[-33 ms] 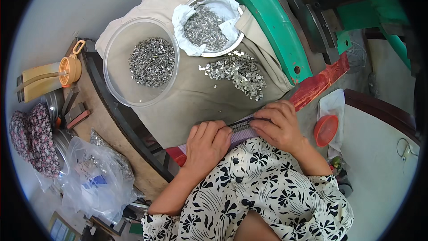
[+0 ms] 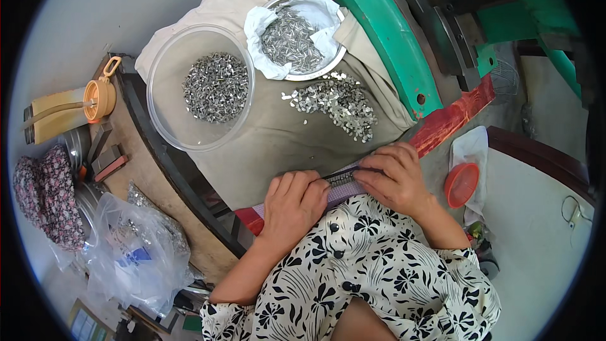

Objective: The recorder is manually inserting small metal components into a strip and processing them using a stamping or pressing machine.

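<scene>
My left hand (image 2: 293, 205) and my right hand (image 2: 391, 177) rest side by side at the near edge of a beige cloth (image 2: 271, 139), just above my flower-print lap. Between them lies a narrow purple-and-dark strip (image 2: 341, 181) with small metal pieces lined along it. The left hand's fingers curl over its left part and the right hand's fingertips pinch its right end. A loose pile of small shiny metal pieces (image 2: 334, 104) lies on the cloth just beyond the hands.
A clear plastic bowl (image 2: 165, 127) holds more metal pieces, and a metal bowl (image 2: 336, 58) lined with white cloth holds thin slivers. A green machine (image 2: 391, 44) and red bar (image 2: 454, 117) stand at the right, beside an orange lid (image 2: 462, 184). A yellow jug (image 2: 63, 110) and plastic bag (image 2: 136, 249) are at the left.
</scene>
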{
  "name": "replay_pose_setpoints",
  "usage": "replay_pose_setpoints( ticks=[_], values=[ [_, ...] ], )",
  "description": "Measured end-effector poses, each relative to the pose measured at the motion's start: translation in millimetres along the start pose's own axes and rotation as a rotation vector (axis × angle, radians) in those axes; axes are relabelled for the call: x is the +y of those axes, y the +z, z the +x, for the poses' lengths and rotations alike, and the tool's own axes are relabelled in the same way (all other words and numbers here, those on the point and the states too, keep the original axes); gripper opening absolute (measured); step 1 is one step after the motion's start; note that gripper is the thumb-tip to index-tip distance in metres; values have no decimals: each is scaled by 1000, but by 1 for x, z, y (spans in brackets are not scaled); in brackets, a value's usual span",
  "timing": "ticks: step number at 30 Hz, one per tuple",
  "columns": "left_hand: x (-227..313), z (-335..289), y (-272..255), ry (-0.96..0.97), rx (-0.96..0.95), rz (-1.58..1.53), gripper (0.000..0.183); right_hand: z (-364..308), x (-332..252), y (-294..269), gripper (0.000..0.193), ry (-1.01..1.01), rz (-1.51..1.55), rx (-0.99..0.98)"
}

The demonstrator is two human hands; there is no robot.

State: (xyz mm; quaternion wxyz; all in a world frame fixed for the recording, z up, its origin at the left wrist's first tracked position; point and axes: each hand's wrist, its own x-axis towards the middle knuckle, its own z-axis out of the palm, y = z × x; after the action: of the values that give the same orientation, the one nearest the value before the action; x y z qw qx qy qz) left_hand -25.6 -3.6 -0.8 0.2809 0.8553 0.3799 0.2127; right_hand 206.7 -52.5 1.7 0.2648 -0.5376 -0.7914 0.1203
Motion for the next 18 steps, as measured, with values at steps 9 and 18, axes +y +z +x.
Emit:
replay_pose_setpoints(
  ticks=[9,18],
  values=[
    [6,9,4,50,-29,-3,18,1,-8,-2,29,30,-71,29],
    [8,18,7,164,20,63,14,-4,1,-9,26,139,114,43]
  ],
)
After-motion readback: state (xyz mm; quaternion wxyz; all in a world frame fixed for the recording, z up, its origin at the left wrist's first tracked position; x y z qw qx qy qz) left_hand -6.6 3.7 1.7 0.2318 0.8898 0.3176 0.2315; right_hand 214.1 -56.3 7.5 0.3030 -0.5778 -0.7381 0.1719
